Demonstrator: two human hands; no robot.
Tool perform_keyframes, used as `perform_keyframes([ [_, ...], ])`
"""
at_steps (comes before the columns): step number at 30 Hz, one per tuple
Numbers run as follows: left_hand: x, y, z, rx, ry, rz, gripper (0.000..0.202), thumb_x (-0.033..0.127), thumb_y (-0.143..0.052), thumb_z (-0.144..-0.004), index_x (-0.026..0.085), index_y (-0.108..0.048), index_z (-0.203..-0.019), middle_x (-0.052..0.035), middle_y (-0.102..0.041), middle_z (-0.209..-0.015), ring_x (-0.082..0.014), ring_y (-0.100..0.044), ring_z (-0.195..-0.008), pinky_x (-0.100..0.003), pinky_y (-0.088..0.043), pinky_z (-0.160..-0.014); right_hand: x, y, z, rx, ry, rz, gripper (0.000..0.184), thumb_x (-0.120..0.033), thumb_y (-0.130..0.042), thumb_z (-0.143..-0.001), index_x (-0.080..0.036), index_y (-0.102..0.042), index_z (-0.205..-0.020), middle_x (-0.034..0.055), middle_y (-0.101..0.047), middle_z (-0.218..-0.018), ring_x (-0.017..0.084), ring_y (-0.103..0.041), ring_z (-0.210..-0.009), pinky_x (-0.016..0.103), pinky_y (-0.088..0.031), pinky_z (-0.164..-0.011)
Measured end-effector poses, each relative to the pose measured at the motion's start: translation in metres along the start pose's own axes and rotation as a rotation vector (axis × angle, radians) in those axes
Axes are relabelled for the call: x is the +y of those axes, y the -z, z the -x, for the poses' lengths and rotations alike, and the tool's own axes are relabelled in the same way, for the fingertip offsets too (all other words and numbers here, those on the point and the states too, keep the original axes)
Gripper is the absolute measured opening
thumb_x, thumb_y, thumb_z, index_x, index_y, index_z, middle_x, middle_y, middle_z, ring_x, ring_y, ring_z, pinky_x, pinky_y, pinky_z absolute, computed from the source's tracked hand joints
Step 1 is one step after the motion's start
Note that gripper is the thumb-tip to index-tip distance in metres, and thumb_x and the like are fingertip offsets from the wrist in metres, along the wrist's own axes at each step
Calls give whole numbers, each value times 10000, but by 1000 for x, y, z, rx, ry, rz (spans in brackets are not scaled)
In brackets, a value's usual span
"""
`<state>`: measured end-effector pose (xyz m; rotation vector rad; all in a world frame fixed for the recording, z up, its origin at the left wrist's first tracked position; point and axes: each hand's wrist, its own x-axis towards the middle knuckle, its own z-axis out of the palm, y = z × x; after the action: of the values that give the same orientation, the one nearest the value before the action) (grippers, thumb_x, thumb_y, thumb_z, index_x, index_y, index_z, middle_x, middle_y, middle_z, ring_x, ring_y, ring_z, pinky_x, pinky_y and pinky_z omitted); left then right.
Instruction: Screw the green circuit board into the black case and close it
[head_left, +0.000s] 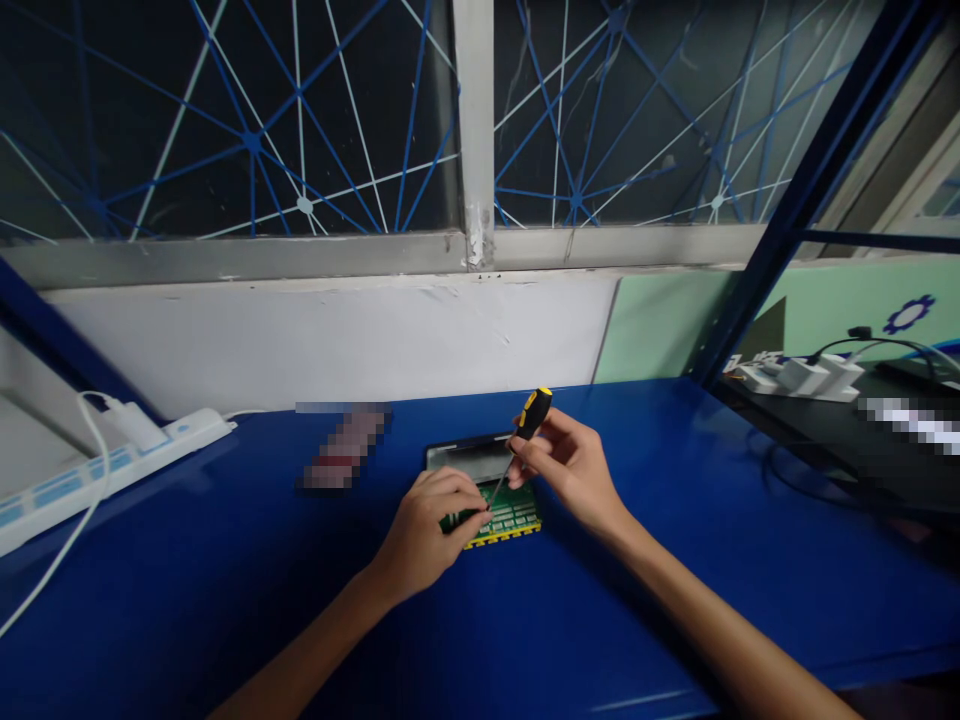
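My right hand [574, 465] grips a screwdriver [535, 412] with a black and yellow handle. Its thin metal shaft slants down to the left, toward the fingertips of my left hand [433, 525]. Those left fingers are closed in a pinch at the shaft's lower end; whatever they pinch is too small to make out. Under both hands lies an open case with a green tray [517, 512] of small pieces in rows and a yellow notched front edge. The case's dark lid [469, 460] stands behind the tray. My left hand covers the tray's left part.
The case rests on a blue tabletop [480, 640]. A pixelated flat object [345, 448] lies behind to the left. At the left edge is a white power strip [176, 435] with a cable. Plugs [814, 375] and cables sit on a black surface at right. Behind stands a wall below windows.
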<state>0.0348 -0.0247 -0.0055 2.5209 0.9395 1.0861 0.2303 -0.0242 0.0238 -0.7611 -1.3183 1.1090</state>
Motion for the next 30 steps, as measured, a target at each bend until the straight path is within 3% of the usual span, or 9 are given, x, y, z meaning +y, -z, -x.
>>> perform_keyframes([
  [9, -3, 0, -1, 45, 49, 28, 97, 232, -689, -823, 201, -692, -731, -19, -692, -760, -189, -640, -763, -336, -459, -727, 1, -1, 0, -16, 22, -51, 236, -298, -700, -793, -188, -572, -958, -26, -647, -615, 145, -623, -500, 319, -542, -546],
  [13, -4, 0, 1, 36, 69, 8, 48, 246, -726, -796, 207, -719, -823, -28, -700, -838, -200, -641, -801, -342, -463, -734, 0, 1, 0, -17, 35, -30, 204, -295, -682, -815, -185, -573, -946, -20, -646, -604, 151, -628, -506, 320, -537, -544],
  [20, -2, 1, 3, -64, -2, -100, 227, 261, -726, -808, 235, -692, -1031, -43, -700, -1030, -242, -621, -977, -414, -441, -841, -4, 19, -7, 131, 158, 308, 166, -314, -669, -829, -187, -564, -850, -26, -587, -603, 164, -628, -542, 309, -523, -521],
  [30, 2, -2, 6, -167, -77, -166, 234, 266, -742, -789, 248, -694, -1017, -40, -692, -1149, -265, -600, -1109, -471, -405, -939, 7, 24, -9, 90, 192, 497, 183, -343, -624, -862, -178, -553, -831, 7, -601, -664, 159, -619, -564, 278, -506, -492],
])
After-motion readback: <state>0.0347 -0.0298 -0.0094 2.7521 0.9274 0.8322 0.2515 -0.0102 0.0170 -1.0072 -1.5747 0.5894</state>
